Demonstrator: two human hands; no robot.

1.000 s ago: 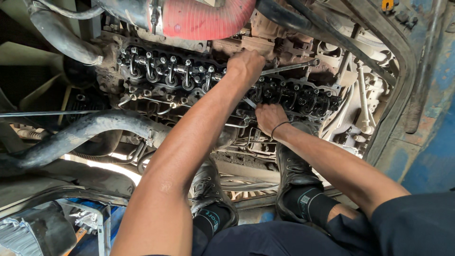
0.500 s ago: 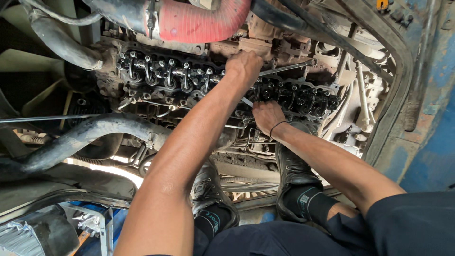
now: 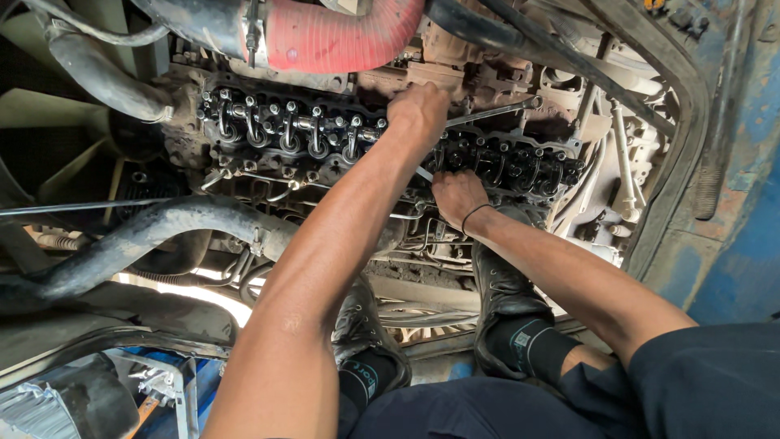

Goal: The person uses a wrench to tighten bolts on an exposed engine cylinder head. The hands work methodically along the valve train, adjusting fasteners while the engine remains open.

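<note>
Head view, looking down into an open engine bay. Exposed cylinder head (image 3: 325, 138): row of dark, oily rocker arms and valve springs running left to right across the middle of the frame, cover off.

Left hand (image 3: 418, 110): reaches over the rocker row to its far side, about mid-length. Fingers curled over and pressed together, closed on the near end of a long silver wrench (image 3: 496, 110); the wrench shaft runs right and slightly up from the hand, ring end lying over the rusty brown castings behind the head. Fingertips themselves hidden under the knuckles.

Right hand (image 3: 457, 195): sits on the near edge of the rocker row, just below and right of the left hand, well short of touching it. Fingers bent down into the rockers, close together; cannot tell whether they pinch anything. A thin bright metal strip (image 3: 423, 173) shows just beside the thumb side, between the two hands; contact with it not resolvable. Black band (image 3: 475, 215) on the wrist.

Surroundings: red ribbed hose (image 3: 341, 32) above the head; thick black hose (image 3: 146, 240) curving across lower left; two black boots (image 3: 504, 301) planted below the engine; blue body panel (image 3: 739, 244) at right
</note>
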